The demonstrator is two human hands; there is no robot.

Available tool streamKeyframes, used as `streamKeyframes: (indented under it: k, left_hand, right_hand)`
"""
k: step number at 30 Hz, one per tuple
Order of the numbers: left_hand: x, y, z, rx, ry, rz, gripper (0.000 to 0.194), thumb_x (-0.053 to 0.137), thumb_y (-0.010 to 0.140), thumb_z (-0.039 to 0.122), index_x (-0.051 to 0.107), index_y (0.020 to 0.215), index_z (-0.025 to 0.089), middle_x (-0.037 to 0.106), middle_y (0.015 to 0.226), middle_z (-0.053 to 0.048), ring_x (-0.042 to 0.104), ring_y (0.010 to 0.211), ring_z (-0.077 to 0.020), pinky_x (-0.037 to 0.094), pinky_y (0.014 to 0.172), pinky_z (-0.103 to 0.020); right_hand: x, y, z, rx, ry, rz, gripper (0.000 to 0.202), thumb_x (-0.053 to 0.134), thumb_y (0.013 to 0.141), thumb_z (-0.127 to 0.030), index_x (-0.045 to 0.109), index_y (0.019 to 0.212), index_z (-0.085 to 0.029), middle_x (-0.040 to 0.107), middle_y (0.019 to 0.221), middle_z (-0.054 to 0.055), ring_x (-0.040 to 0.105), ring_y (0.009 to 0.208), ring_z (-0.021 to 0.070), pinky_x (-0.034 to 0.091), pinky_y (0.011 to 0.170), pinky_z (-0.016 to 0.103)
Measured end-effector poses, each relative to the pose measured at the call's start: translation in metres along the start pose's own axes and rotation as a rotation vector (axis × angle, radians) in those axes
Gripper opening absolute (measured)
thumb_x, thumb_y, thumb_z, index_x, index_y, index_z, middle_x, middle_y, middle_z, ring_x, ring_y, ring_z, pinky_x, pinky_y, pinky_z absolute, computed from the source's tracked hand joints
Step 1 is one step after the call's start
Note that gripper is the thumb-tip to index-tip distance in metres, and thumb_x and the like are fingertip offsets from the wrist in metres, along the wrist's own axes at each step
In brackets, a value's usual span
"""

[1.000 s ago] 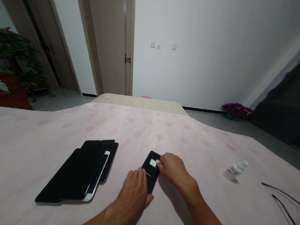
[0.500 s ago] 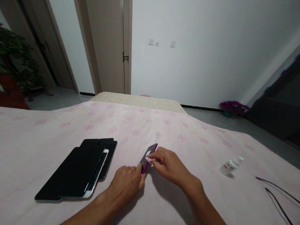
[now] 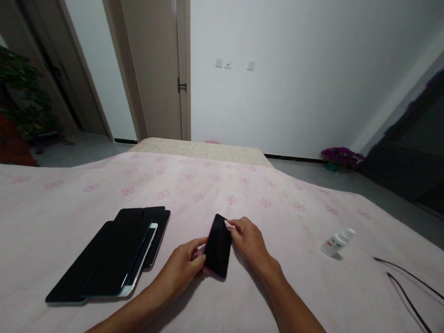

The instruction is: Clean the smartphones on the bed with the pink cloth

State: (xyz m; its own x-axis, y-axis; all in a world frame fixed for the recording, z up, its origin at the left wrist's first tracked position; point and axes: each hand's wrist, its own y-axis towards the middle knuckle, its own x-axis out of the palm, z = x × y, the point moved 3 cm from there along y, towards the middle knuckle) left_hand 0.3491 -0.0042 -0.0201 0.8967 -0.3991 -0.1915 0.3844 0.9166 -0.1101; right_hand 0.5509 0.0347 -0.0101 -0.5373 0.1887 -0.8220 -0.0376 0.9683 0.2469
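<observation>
A smartphone (image 3: 218,247) with a dark screen and a magenta edge is tilted up toward me above the cloth. My left hand (image 3: 185,263) grips its left edge, thumb at the front and fingers at the side and behind. Pinched in my right hand (image 3: 249,239) is a small, pale pink piece of wipe or cloth (image 3: 229,225), which touches the screen near its upper right corner. The fingertips partly cover the wipe, so its full shape is hidden.
To the left lies a stack of dark-screened tablets and phones (image 3: 103,259). A white bottle (image 3: 337,242) stands on the right, with black cables (image 3: 410,278) nearer the edge. Everything rests on a pink flowered tablecloth (image 3: 198,197).
The phone has turned from edge-on to showing its dark screen toward me. My right hand and the wipe have shifted to its upper right; my left hand has moved slightly left.
</observation>
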Motion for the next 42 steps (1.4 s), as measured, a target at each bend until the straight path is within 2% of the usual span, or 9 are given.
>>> streamKeyframes:
  k: [4,9,14,18,23,27,32,39,42]
  left_hand:
    - [0.01,0.0,-0.015,-0.054,-0.137,-0.041,0.063,0.054,0.08,0.022,0.047,0.141,0.007,0.057,0.069,0.001,0.057,0.062,-0.0146,0.044,0.06,-0.026]
    - [0.003,-0.01,0.0,0.092,0.313,-0.053,0.066,0.058,0.075,0.015,0.049,0.14,0.018,0.065,0.084,0.002,0.057,0.073,-0.0145,0.042,0.067,-0.024]
    - [0.002,-0.015,0.013,0.137,0.539,-0.045,0.053,0.055,0.082,0.016,0.055,0.135,0.021,0.071,0.09,0.0,0.063,0.078,-0.0177,0.045,0.071,-0.026]
    - [0.006,-0.019,0.007,0.133,0.792,-0.022,0.044,0.055,0.09,0.023,0.056,0.134,0.021,0.072,0.108,-0.007,0.067,0.096,-0.0226,0.048,0.083,-0.031]
    - [0.014,-0.024,-0.002,0.174,1.071,-0.031,0.046,0.051,0.095,0.024,0.048,0.141,0.021,0.068,0.11,-0.009,0.068,0.096,-0.0249,0.053,0.081,-0.035]
    - [0.02,-0.024,-0.002,0.19,1.218,-0.025,0.044,0.049,0.098,0.025,0.047,0.141,0.02,0.067,0.107,-0.009,0.069,0.091,-0.026,0.055,0.076,-0.038]
    - [0.023,-0.023,-0.002,0.205,1.279,-0.041,0.044,0.048,0.098,0.024,0.046,0.141,0.019,0.067,0.107,-0.01,0.068,0.091,-0.0256,0.055,0.077,-0.038]
    - [0.021,-0.022,-0.005,0.217,1.267,-0.067,0.043,0.047,0.099,0.031,0.044,0.141,0.021,0.066,0.109,-0.009,0.068,0.091,-0.0244,0.054,0.079,-0.037]
    - [0.02,-0.022,-0.002,0.223,1.259,-0.071,0.043,0.047,0.099,0.032,0.044,0.141,0.021,0.066,0.11,-0.009,0.067,0.092,-0.0246,0.054,0.079,-0.038]
  right_hand:
    - [0.001,-0.004,-0.006,-0.085,-0.084,0.006,0.025,0.051,0.094,-0.021,0.074,0.105,-0.021,0.064,0.093,0.005,0.059,0.09,0.0163,0.041,0.079,0.026]
    - [0.001,0.001,-0.006,-0.102,-0.104,0.022,0.024,0.052,0.091,-0.015,0.073,0.1,-0.02,0.062,0.097,0.005,0.058,0.091,0.0159,0.042,0.08,0.025]
    - [0.005,0.0,-0.005,-0.182,-0.106,0.021,0.023,0.052,0.094,-0.019,0.073,0.105,-0.022,0.063,0.094,0.005,0.057,0.091,0.0169,0.042,0.082,0.027]
    - [0.007,-0.006,-0.01,-0.307,-0.118,-0.014,0.02,0.055,0.093,-0.02,0.074,0.1,-0.023,0.063,0.089,0.004,0.055,0.088,0.0176,0.04,0.082,0.03]
    - [0.005,-0.005,-0.01,-0.214,-0.14,0.101,0.019,0.054,0.095,-0.024,0.073,0.099,-0.022,0.062,0.097,0.005,0.053,0.093,0.0188,0.039,0.084,0.03]
    - [0.01,-0.004,-0.005,-0.184,-0.112,0.089,0.02,0.053,0.096,-0.023,0.072,0.101,-0.022,0.061,0.093,0.004,0.054,0.093,0.0179,0.04,0.082,0.027]
    - [0.014,-0.006,0.0,-0.21,-0.081,0.128,0.018,0.055,0.094,-0.02,0.071,0.103,-0.022,0.06,0.093,0.004,0.055,0.092,0.0182,0.041,0.079,0.027]
    - [0.018,-0.013,-0.009,-0.437,-0.01,0.121,0.019,0.057,0.09,-0.015,0.071,0.101,-0.023,0.062,0.093,0.006,0.054,0.089,0.0207,0.043,0.08,0.032]
    - [0.019,-0.011,-0.009,-0.413,-0.005,0.134,0.018,0.058,0.091,-0.016,0.071,0.1,-0.024,0.061,0.092,0.005,0.054,0.088,0.0208,0.044,0.079,0.033]
